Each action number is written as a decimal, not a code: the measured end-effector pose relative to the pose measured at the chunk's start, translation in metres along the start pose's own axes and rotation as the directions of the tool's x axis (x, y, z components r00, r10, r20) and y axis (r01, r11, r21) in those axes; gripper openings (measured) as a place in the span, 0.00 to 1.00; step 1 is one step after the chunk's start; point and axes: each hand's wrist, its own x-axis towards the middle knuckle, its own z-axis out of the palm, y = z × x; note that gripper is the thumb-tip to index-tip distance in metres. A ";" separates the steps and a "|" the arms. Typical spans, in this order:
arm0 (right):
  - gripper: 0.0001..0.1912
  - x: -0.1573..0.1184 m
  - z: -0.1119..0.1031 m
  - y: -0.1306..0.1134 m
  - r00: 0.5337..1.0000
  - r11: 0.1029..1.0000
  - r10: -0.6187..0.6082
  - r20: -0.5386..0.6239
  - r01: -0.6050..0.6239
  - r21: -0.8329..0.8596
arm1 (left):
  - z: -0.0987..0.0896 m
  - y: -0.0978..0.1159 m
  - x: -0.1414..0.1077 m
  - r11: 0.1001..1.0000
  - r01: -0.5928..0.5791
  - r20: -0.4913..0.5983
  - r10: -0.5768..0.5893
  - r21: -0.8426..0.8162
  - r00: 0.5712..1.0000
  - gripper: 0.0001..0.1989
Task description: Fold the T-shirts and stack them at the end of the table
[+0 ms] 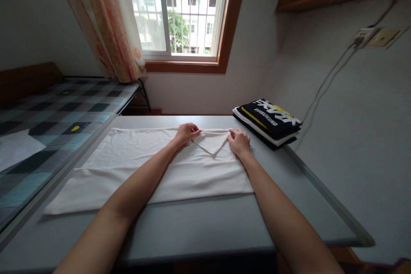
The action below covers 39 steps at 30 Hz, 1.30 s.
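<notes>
A white cloth garment (199,180) lies spread lengthwise on the grey table (205,231), partly folded over, with a small pointed flap (212,142) near its far right edge. My left hand (187,133) pinches the fabric at the left end of that flap. At the flap's right end, near the garment's far right corner, my right hand (239,140) has its fingers closed on the cloth. My left forearm crosses above the garment and hides part of it.
A stack of folded dark and white clothes (272,120) sits at the table's back right, near the wall. To the left is a bed with a checked cover (64,107) and a paper sheet (19,147). A window (189,13) is ahead; a cable (321,85) hangs at right.
</notes>
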 end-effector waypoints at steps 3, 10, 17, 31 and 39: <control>0.17 -0.001 0.000 0.001 0.999 0.999 0.030 -0.010 -0.031 -0.040 | 0.001 0.004 -0.002 0.996 0.019 -0.003 -0.019 0.083 1.000 0.10; 0.18 0.001 0.000 -0.001 0.998 0.997 0.061 0.017 -0.062 0.044 | 0.008 0.006 -0.005 0.999 0.038 -0.031 -0.038 -0.017 0.999 0.15; 0.17 0.004 0.005 0.003 0.996 0.996 0.072 0.053 -0.075 0.054 | 0.013 0.002 -0.004 0.990 0.088 -0.037 -0.093 -0.114 0.995 0.09; 0.04 -0.021 -0.021 -0.040 0.773 0.778 -0.610 0.174 0.542 0.319 | -0.020 -0.009 0.006 0.929 0.080 0.234 0.008 -0.362 0.972 0.15; 0.11 -0.030 -0.037 -0.045 0.711 0.793 -0.608 0.355 0.521 0.315 | 0.004 -0.019 0.001 0.972 -0.212 -0.031 0.210 -0.105 0.977 0.11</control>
